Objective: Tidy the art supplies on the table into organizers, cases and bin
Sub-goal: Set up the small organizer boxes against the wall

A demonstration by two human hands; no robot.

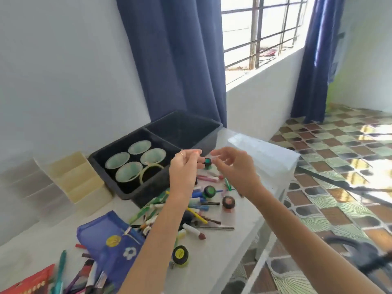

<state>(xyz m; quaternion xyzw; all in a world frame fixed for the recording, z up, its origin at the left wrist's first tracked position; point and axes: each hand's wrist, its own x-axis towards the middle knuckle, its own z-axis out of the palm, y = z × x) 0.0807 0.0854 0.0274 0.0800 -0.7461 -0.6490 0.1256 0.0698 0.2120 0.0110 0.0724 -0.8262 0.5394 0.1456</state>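
Black two-compartment bin [135, 196] stands at the rear of the worktop [222, 251], with pens [148, 209] scattered before it. Left hand [184, 166] has its fingers extended to a teal-lidded jar [207, 161]; whether it grips cannot be told. Right hand [233, 166] is loosely spread.

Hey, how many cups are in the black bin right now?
4, all in the black bin's left compartment: farthest cup, left cup, right cup, nearest cup. A pale ring sits beside them; none appears hidden.
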